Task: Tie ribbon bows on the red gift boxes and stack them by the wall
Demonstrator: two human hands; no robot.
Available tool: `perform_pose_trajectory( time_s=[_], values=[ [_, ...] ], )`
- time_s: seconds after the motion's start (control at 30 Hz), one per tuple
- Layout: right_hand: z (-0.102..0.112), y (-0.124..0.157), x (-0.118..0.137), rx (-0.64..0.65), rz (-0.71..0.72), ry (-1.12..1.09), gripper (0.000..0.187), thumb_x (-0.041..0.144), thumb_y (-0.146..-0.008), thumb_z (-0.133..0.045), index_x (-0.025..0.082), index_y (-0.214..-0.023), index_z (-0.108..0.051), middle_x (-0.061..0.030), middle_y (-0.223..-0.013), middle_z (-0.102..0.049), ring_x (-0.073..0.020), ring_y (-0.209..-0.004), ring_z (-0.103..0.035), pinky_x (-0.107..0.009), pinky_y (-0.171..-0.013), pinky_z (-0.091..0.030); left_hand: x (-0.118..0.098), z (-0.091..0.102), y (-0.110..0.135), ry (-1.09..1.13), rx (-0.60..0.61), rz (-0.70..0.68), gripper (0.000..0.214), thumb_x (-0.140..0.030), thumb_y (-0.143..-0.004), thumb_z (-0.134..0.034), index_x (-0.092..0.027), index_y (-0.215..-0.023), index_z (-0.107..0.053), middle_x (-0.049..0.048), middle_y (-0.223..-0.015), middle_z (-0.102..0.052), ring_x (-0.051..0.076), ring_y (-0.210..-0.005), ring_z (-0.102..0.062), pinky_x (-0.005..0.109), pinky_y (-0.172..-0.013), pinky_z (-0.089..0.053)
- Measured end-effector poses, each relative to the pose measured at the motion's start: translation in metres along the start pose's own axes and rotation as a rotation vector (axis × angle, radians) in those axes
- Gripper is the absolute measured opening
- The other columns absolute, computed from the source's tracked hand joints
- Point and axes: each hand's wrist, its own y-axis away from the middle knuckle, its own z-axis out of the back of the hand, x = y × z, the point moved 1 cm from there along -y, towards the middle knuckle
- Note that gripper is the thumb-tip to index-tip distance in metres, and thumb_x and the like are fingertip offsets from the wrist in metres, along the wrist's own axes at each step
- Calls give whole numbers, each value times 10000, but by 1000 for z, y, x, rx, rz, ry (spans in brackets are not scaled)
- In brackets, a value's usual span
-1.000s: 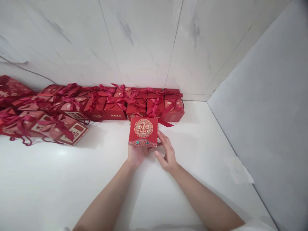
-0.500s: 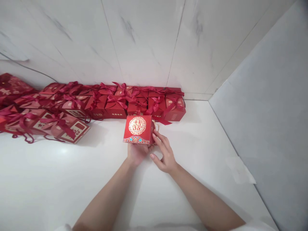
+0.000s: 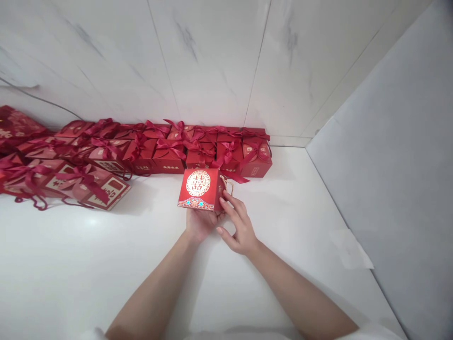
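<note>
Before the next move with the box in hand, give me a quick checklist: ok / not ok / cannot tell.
1. Support from below: ok. The left hand is under the red box.
2. Side contact: ok. Fingers of the right hand are at the box's right side.
3. Printed emblem in view: ok. It faces the camera.
4. Cord handle free of the fingers: cannot tell. It loops out close to them.
5. Underside closed: cannot tell. Hidden from this view.
6. Gap to the ribboned boxes behind: cannot tell. The held box overlaps them in view.
</note>
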Motion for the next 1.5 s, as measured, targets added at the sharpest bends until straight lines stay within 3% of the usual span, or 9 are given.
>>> perform_pose_trajectory(
  time_s=[0.37,0.53,0.6,0.77,0.97,1.07,1.17,1.33,1.5],
  values=[
    [0,1,0,14,-66,-105,664,343,-924,-570,292,-1524,-290,-101,-1541,-338,-318,-1346,-406,-526,-1021,-477,-1,2,-1,-68,48,-2,492,-530,-913,-419,-166,-1145,-656,113,-1129,-669,215,-779,-608,307,-616,-460],
    [-7,8,-5,-67,-264,-422,575,433,-992,-426,277,-1514,-243,-132,-1499,-373,-266,-1181,-560,-423,-824,-598,-2,1,-3,-110,27,58,517,-550,-867,-429,-153,-1112,-652,133,-1042,-682,248,-771,-611,333,-632,-449],
    [-8,9,-7,-107,-300,-480,554,484,-998,-403,267,-1492,-275,-131,-1470,-411,-273,-1219,-542,-428,-865,-578,1,1,-4,-101,-33,-72,513,-579,-866,-411,-190,-1104,-644,101,-1041,-680,269,-881,-618,339,-686,-472],
    [-7,7,-11,-209,-410,-540,618,629,-980,-324,260,-1476,-322,-133,-1474,-418,-278,-1222,-547,-435,-895,-547,10,6,1,-324,-314,-747,429,-518,-810,-576,-239,-1133,-614,53,-1135,-630,277,-1153,-543,327,-927,-465],
    [-10,3,-23,-155,-643,-723,575,605,-949,-469,227,-1382,-496,-88,-1401,-543,-275,-1283,-524,-471,-1064,-460,10,-1,15,-930,-359,-1012,682,-419,-710,-757,-161,-1304,-546,153,-1277,-467,321,-1224,-457,388,-1063,-376],
    [-10,-2,-30,-222,-801,-868,532,547,-943,-526,215,-1359,-530,-71,-1341,-600,-273,-1256,-555,-489,-1059,-471,9,-6,20,-1091,-246,-1008,704,-416,-710,-752,-155,-1332,-548,168,-1299,-464,344,-1258,-434,440,-1117,-317],
    [-7,-5,-37,-374,-854,-1045,464,527,-943,-506,210,-1267,-604,-67,-1247,-662,-272,-1158,-627,-481,-964,-551,11,-10,23,-1045,-143,-918,655,-394,-700,-759,-164,-1292,-597,173,-1336,-511,373,-1323,-409,454,-1154,-262],
    [-4,0,-49,-411,-898,-1103,287,405,-848,-627,188,-1030,-678,-79,-980,-740,-282,-865,-712,-438,-650,-640,15,-14,22,-913,-54,-696,606,-266,-640,-807,-167,-1216,-647,176,-1406,-511,394,-1433,-286,480,-1181,-222],
    [-6,3,-51,-521,-991,-1151,225,321,-798,-639,193,-977,-684,-73,-965,-742,-261,-818,-713,-392,-596,-633,15,-14,21,-963,61,-692,647,-245,-660,-805,-206,-1279,-622,130,-1440,-497,358,-1437,-299,470,-1208,-173]
  ],
)
